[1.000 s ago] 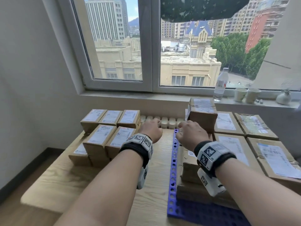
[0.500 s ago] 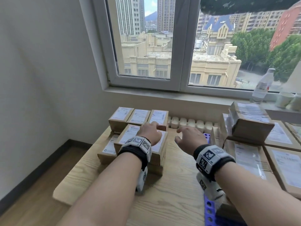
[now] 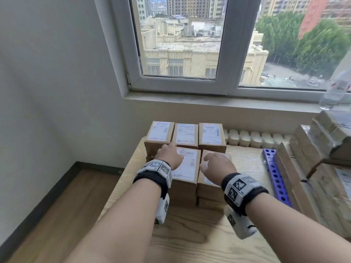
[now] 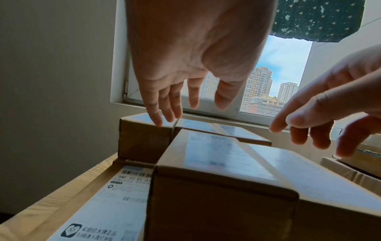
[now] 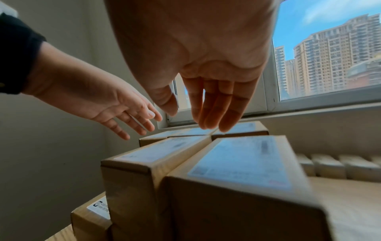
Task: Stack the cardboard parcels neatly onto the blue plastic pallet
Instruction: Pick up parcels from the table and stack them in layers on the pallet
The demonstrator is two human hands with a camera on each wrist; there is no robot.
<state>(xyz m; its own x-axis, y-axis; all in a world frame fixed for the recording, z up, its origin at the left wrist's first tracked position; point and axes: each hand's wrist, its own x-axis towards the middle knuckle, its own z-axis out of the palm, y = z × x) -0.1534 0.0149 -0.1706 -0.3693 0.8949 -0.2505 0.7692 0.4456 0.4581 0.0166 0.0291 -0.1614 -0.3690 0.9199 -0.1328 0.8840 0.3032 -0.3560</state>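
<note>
Both hands spread, nothing held: left hand (image 3: 171, 155) and right hand (image 3: 218, 165) poised above front parcels (image 3: 187, 168) on worktop (image 3: 190, 234). Parcel long axes directed away toward window. Blue pallet (image 3: 275, 175) located to right, nearer right hand.

Two stacked parcels (image 3: 187, 168) lie under both hands (image 3: 171, 156); three parcels (image 3: 185, 134) beyond the fingertips; pallet (image 3: 275, 179) right.
</note>
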